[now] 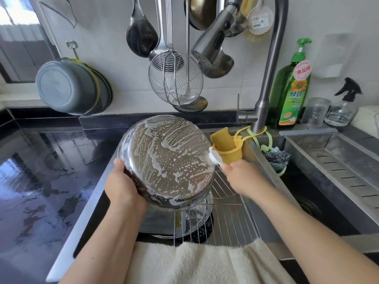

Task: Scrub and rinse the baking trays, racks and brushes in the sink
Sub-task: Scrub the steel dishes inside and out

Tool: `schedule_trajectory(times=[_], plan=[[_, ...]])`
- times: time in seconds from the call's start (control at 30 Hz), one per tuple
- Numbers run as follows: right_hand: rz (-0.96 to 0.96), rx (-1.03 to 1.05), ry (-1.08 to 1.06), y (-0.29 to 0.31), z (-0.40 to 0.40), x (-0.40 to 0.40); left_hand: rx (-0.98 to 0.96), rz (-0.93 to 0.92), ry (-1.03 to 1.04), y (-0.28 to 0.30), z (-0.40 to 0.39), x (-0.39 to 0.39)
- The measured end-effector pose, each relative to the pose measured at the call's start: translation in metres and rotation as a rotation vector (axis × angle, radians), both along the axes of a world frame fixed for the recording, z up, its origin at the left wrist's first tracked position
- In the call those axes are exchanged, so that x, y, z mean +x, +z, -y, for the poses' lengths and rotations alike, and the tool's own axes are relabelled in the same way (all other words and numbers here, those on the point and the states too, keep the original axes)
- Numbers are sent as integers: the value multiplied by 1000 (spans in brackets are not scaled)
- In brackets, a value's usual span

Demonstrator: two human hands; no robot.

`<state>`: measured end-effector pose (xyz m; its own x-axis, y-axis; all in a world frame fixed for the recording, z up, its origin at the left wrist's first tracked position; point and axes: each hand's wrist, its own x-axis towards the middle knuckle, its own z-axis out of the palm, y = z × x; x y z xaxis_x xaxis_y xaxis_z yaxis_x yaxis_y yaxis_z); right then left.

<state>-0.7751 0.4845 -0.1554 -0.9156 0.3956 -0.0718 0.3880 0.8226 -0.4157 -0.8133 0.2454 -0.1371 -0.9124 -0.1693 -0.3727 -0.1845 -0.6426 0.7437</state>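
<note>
Right at your waist, a cream towel [205, 263] is draped over the front lip of the steel sink [266, 218], and just past it a wire rack [225, 218] lies down in the basin with more metalware stacked under it, too hidden to name. Above that, you've got the round baking pan [170, 160] tipped up over the sink, its underside facing you and streaked all over with suds. Your left hand [123, 187] is curled round the near-left rim, thumb over the edge, carrying the weight. Your right hand [240, 177] is closed on the handle of a small white brush [214, 155], head pressed against the pan's right edge. Nice angle, and here's how I'd play it: keep that left grip firm because the soapy rim looks slippery, work the bristles round the wall and into the seam where the wall meets the base, and turn the pan with the left hand rather than reaching across. Hold it low over the basin so any slip is a short one. Beyond the pan, a yellow cup [227, 152] with a sponge hangs at the sink's back edge, the faucet [213, 44] head is poised overhead with no water that I can see, and a green soap bottle [291, 89] stands on the right for a top-up.
</note>
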Motion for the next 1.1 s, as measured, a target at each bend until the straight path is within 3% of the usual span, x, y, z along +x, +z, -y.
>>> schedule_trajectory(times=[0.17, 0.27, 0.47, 0.87, 1.1], plan=[[-4, 6, 120, -2, 17, 5, 5, 24, 61, 1, 1, -2], [9, 13, 26, 0, 8, 3, 18, 27, 78, 3, 0, 0], [96, -126, 49, -11, 18, 1, 12, 5, 91, 3, 0, -3], [-182, -607, -310, 1, -7, -6, -217, -226, -196, 4, -9, 3], [-317, -463, -222, 6, -13, -6, -224, -256, -211, 3, -7, 4]])
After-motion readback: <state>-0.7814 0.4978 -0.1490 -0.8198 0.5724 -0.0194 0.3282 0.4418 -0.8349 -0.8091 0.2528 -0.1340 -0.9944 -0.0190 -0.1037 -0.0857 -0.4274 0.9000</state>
